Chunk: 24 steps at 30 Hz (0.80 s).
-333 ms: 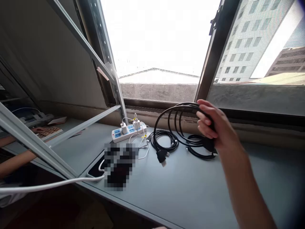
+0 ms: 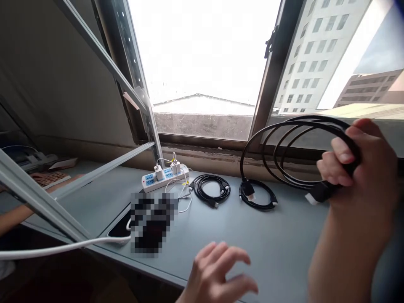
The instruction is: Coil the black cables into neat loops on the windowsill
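Observation:
In the head view, my right hand (image 2: 353,155) is closed around a looped black cable (image 2: 268,128) and holds it up above the desk at the right. Both of its plugs show: one black connector with a pale end hangs at the left of the loops, the other sticks out just below my fingers. My left hand (image 2: 221,273) is low at the front edge of the desk, fingers curved and apart, with nothing in it. Two coiled black cables lie on the desk, a left coil (image 2: 211,190) and a right coil (image 2: 259,206) partly behind the hanging connector.
A white power strip (image 2: 164,176) with two white chargers and thin cords stands near the wall. Beside it lie a dark device (image 2: 120,225) and a blurred-out patch. A metal frame (image 2: 104,166) crosses the left side; another person's arm (image 2: 15,219) is beyond it. Windows line the back.
My right hand has moved right and nearer to me with the looped cable. My left hand has come up into view from the bottom edge. The view has shifted slightly.

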Each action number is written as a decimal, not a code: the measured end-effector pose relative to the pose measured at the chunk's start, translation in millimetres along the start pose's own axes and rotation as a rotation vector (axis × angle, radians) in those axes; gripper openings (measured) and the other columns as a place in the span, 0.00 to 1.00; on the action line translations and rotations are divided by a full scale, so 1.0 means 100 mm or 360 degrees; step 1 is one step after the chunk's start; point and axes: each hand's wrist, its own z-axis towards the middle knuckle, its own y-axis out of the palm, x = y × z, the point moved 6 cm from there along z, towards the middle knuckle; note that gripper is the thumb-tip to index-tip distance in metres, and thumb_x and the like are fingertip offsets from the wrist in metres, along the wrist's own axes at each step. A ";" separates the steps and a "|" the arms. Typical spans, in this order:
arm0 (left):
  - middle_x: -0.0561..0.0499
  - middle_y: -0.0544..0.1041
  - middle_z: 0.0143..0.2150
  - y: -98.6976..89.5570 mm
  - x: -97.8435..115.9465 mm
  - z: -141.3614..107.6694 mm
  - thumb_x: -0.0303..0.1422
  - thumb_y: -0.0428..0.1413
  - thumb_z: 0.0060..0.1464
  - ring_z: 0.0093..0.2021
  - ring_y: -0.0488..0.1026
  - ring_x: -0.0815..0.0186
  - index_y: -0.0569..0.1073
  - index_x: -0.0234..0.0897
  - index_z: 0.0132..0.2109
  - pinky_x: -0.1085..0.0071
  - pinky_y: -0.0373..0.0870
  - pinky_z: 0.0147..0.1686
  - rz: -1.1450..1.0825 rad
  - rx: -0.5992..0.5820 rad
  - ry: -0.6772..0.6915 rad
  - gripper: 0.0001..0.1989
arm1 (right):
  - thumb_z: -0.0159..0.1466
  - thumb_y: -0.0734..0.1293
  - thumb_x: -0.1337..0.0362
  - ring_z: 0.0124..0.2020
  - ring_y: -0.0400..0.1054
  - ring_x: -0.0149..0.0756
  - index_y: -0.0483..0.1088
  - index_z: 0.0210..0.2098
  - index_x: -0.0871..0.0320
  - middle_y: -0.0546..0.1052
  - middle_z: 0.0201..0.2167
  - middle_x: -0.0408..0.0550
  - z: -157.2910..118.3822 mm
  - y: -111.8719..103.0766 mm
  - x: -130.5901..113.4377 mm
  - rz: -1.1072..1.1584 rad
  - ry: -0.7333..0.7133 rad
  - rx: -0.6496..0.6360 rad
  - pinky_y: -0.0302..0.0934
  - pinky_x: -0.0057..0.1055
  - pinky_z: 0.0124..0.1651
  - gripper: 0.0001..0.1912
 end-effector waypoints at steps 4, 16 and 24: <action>0.57 0.74 0.28 -0.09 0.09 0.74 0.34 0.57 0.55 0.26 0.66 0.72 0.69 0.36 0.27 0.72 0.58 0.27 -0.0022 -0.0059 0.0243 0.10 | 0.49 0.68 0.69 0.06 0.45 0.22 0.66 0.30 0.53 0.62 0.10 0.33 0.00 -0.14 -0.11 -0.0084 -0.0322 0.0103 0.36 0.22 0.06 0.09; 0.55 0.79 0.31 -0.18 -0.19 1.57 0.26 0.54 0.57 0.27 0.73 0.71 0.77 0.37 0.34 0.78 0.68 0.26 -0.0890 0.0059 0.0017 0.07 | 0.53 0.70 0.60 0.05 0.49 0.21 0.66 0.32 0.55 0.64 0.10 0.31 0.05 -0.17 -0.05 -0.0362 -0.0336 0.0118 0.40 0.19 0.07 0.10; 0.50 0.80 0.30 -0.08 -0.57 1.59 0.35 0.48 0.61 0.17 0.69 0.74 0.78 0.34 0.35 0.77 0.64 0.18 -0.1252 0.0070 -0.0314 0.16 | 0.54 0.69 0.58 0.05 0.49 0.21 0.67 0.34 0.56 0.63 0.10 0.31 0.06 -0.11 0.00 -0.0438 -0.0372 0.0098 0.41 0.17 0.07 0.12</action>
